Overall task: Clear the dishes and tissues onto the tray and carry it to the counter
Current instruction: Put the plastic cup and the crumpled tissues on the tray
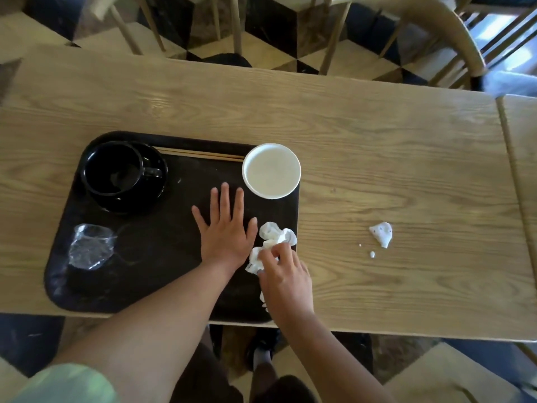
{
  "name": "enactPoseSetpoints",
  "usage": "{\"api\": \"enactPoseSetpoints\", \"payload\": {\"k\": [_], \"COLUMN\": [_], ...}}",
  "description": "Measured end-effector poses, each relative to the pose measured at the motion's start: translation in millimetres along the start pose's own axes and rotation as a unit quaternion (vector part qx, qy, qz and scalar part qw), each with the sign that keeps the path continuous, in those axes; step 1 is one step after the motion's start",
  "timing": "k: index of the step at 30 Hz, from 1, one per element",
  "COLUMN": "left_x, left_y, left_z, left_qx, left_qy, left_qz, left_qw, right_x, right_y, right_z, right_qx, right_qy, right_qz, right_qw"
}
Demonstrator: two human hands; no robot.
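Note:
A dark tray lies on the wooden table. On it stand a black cup on a black saucer, wooden chopsticks, a white bowl at the tray's right rim and a crumpled clear plastic cup. My left hand rests flat on the tray, fingers spread, holding nothing. My right hand pinches a crumpled white tissue at the tray's right edge. A second, smaller tissue lies on the table to the right, with tiny white scraps beside it.
Wooden chairs stand beyond the table's far edge on a checkered floor. The table has a seam near its right end. A wooden seat sits at the lower right, near my legs.

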State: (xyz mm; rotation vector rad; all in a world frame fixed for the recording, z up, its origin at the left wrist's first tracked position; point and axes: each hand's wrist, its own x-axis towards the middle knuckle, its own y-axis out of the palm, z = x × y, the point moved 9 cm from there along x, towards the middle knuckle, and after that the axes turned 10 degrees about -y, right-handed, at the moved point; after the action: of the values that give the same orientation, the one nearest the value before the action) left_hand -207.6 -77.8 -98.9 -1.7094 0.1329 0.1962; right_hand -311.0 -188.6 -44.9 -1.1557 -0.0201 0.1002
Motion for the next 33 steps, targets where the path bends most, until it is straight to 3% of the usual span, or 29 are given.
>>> {"api": "enactPoseSetpoints", "payload": {"k": [6,12,16,19,23,26,28,33], "left_x": [2,3,2,2,4,4,4,3], "left_y": [2,2,0,0,1,2,2,1], "left_z": [0,1,1,2,3,5,5,4], "left_qx": [0.023,0.038,0.039,0.04,0.047,0.047,0.049,0.049], "left_qy": [-0.013,-0.02,-0.019,-0.017,-0.019,-0.021,-0.019,-0.017], "left_qz": [-0.008,-0.006,-0.011,-0.016,-0.017,-0.02,-0.025,-0.028], "left_qw": [1.0,0.999,0.999,0.999,0.999,0.998,0.998,0.998], "right_x": [5,-6,-18,-17,-2,9,15,10], "right_y": [-11,-69,-109,-127,-135,-124,-116,-93], "right_z": [-9,-76,-156,-208,-263,-276,-269,-210], "right_qx": [0.085,0.235,0.107,0.002,0.009,0.003,-0.01,-0.014], "right_qy": [-0.021,0.054,0.137,0.162,0.202,0.24,0.228,0.096], "right_qz": [0.008,-0.117,-0.203,-0.211,-0.227,-0.195,-0.177,-0.103], "right_qw": [0.996,0.963,0.964,0.964,0.953,0.951,0.957,0.99]}}
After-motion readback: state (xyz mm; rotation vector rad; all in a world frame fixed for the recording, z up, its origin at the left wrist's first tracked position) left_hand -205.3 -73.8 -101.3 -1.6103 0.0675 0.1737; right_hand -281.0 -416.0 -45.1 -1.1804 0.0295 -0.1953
